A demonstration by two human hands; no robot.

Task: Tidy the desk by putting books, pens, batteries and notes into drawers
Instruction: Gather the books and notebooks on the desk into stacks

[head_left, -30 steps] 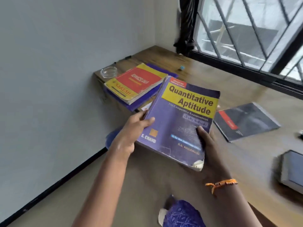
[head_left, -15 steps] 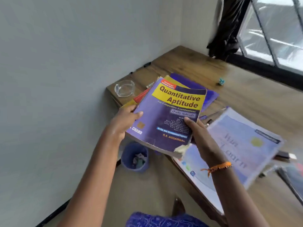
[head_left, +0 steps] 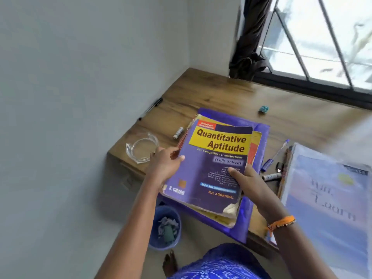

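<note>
You hold the purple Quantitative Aptitude book point(head_left: 213, 168) with both hands over the near left corner of the wooden desk point(head_left: 291, 117). Your left hand point(head_left: 164, 168) grips its left edge, thumb lying on the cover and fingers curled beneath. Your right hand point(head_left: 248, 183) grips the right edge near the bottom, thumb pressed on the cover, an orange thread band point(head_left: 281, 223) round the wrist. The book lies on or just above a stack: a yellow and red book point(head_left: 254, 146) shows under its right side, and a purple folder point(head_left: 261, 129) is at the bottom, jutting over the desk's front edge; whether the book touches the stack you cannot tell.

Left of the stack, a clear glass ashtray point(head_left: 142, 150) sits at the desk corner, a small battery point(head_left: 178, 132) just beside the stack, and a black pen point(head_left: 151, 108) near the wall. A small teal object point(head_left: 263, 109) lies further back. To the right, a blue pen point(head_left: 274, 156) and another battery point(head_left: 271, 176) lie between the folder and a large pale blue book point(head_left: 326, 198), which is blurred. Below the desk stands a blue waste bin point(head_left: 166, 226) with crumpled scraps inside
</note>
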